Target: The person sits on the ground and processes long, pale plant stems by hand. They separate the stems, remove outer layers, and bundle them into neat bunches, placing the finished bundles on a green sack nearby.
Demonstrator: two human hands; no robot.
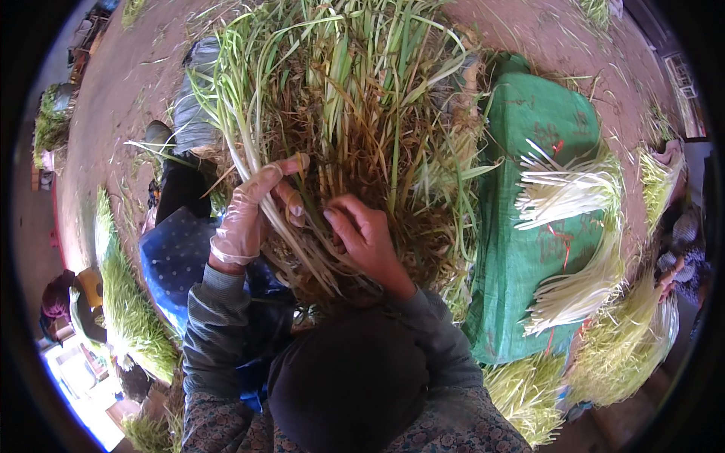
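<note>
My left hand (246, 206), in a thin clear glove with bare fingertips, holds a small bunch of allium shoots (243, 161). Their white stems slant down past the palm, and the green leaves fan out above. Close by on the right, my right hand (362, 232) is bare, with thumb and fingers curled together near the stems' lower part. Whether it pinches a leaf or stem is hidden. Before me lies a large heap of uncleaned shoots (351, 113), with green leaves and many dry brown ones.
A green woven sack (504, 187) at the right bears writing and two bunches of white-stemmed shoots (566, 192). More shoots (130, 300) lie at left. Other people (682, 249) sit at the far right and far left. Loose leaves litter the earthen floor (113, 113).
</note>
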